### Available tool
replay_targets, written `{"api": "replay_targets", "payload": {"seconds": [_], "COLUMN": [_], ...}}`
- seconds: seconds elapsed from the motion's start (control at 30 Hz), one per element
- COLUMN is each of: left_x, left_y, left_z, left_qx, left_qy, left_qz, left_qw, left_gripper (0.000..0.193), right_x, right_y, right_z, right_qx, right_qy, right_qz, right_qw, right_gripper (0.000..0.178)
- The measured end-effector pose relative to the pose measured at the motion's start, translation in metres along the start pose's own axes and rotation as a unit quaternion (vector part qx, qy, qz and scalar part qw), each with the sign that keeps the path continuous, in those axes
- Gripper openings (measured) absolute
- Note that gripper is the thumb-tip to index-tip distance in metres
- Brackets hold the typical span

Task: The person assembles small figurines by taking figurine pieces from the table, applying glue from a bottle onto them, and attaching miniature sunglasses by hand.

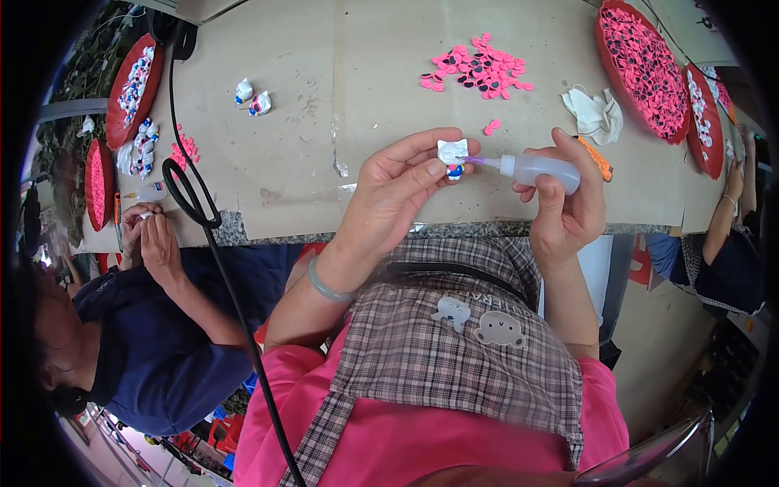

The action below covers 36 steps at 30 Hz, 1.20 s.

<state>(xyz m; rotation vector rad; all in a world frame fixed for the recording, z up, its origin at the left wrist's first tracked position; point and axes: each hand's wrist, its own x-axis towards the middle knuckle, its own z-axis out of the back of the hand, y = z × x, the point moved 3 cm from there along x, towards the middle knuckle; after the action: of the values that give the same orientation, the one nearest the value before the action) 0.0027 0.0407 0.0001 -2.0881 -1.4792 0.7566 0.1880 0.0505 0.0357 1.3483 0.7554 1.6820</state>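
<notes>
Between the thumb and fingers of my left hand (406, 174) is a small white cat figurine (452, 151) with a blue and pink body, held upright above the table. My right hand (564, 195) grips a translucent squeeze bottle (545, 172) lying sideways. Its thin purple nozzle (484, 161) points left and meets the figurine at about neck height; whether it touches, I cannot tell. Beyond my hands lies a loose pile of small pink and black pieces (480, 66), with a couple of pink pieces (492, 127) nearer to me.
Two more figurines (253, 97) stand at the far left. A crumpled white cloth (594, 112) and an orange cutter (596, 158) lie right, by a red tray (688, 122) of pink pieces. A black cable (213, 235) hangs at left, near a co-worker's hands (154, 235).
</notes>
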Motion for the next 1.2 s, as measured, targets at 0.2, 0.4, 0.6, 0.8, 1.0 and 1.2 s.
{"api": "replay_targets", "payload": {"seconds": [0.2, 0.4, 0.6, 0.8, 1.0, 1.2], "left_x": [0.0, 0.001, 0.001, -0.004, -0.011, -0.011], "left_y": [-0.002, -0.003, -0.002, -0.008, -0.011, -0.01], "left_z": [0.001, 0.001, 0.004, 0.008, 0.009, 0.01], "left_qx": [0.003, 0.005, 0.015, 0.026, 0.029, 0.024], "left_qy": [0.001, 0.001, 0.0, -0.003, -0.003, -0.004], "left_qz": [-0.007, -0.004, -0.003, -0.01, -0.013, -0.017], "left_qw": [1.0, 1.0, 1.0, 1.0, 0.999, 1.0], "left_gripper": [0.035, 0.035, 0.035, 0.035, 0.035, 0.035], "right_x": [0.002, 0.004, 0.017, 0.03, 0.028, 0.036], "right_y": [0.0, 0.001, -0.006, -0.029, -0.047, -0.027], "right_z": [0.002, 0.005, 0.0, 0.006, 0.006, -0.019], "right_qx": [-0.019, -0.05, 0.141, 0.181, -0.07, -0.215], "right_qy": [0.012, 0.018, -0.032, -0.034, 0.056, 0.134], "right_qz": [0.012, 0.027, -0.073, -0.22, -0.226, -0.067], "right_qw": [1.0, 0.998, 0.987, 0.958, 0.97, 0.965], "right_gripper": [0.036, 0.035, 0.034, 0.026, 0.025, 0.017]}}
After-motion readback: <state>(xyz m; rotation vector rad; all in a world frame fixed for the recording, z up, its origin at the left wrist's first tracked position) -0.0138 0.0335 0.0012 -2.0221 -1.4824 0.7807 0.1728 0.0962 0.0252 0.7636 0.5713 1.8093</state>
